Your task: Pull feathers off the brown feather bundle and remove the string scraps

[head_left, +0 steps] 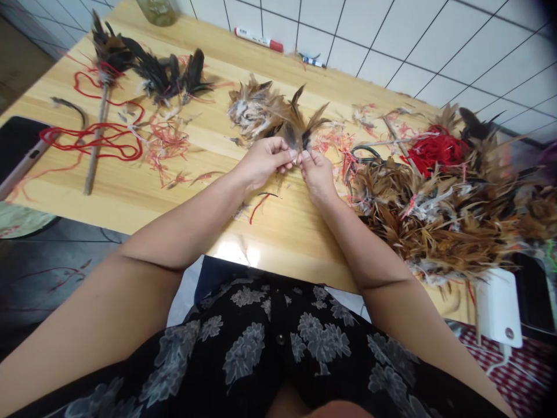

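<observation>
My left hand [270, 159] and my right hand [317, 171] meet over the middle of the wooden table [300, 238]. Between thumb and fingers, both pinch the lower ends of a small bunch of brown and dark feathers [296, 123], whose tips fan out away from me. Just behind lies a loose pile of tan, fluffy feathers [252, 110]. To the right of my right hand spreads a large heap of brown feathers [435, 215]. A short red thread [260, 208] lies near my left wrist.
At left are a stick with feathers tied on top [96, 139], looped red cord [108, 142], black feathers [174, 75] and a phone [21, 151]. A red marker [259, 39] lies by the tiled wall. Red string [437, 150] and a white device [500, 307] are at right.
</observation>
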Motion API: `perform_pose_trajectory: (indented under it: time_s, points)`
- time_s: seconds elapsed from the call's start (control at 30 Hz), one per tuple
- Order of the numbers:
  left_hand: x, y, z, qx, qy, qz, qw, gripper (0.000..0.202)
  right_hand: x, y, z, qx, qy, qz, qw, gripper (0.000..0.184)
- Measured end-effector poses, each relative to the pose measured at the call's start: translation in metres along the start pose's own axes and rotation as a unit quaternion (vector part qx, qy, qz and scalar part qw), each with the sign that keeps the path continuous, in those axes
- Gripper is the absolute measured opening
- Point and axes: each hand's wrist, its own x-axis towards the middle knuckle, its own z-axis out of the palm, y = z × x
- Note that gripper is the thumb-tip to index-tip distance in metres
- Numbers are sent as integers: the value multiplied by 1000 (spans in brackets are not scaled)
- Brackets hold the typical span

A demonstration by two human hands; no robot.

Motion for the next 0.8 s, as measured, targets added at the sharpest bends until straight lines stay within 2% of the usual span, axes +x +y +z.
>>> perform_pose_trajectory:
  time_s: [0.17,0.33,0.5,0.63,0.8]
  points:
    - [1,-4,0,0,17,20,1000,37,0,3,2,-37,18,-22,999,43]
    - [2,-6,1,27,23,36,999,36,2,7,-1,-74,45,-34,996,41]
    - [6,-12,0,25,36,50,998,38,3,10,-2,-97,21,-51,994,54]
    - [7,-14,-1,7,37,63,997,37,3,8,-3,-89,-8,-50,995,53]
    - [5,-4,-2,-14,7,53,998,48,1,4,-5,-68,-32,-51,996,48]
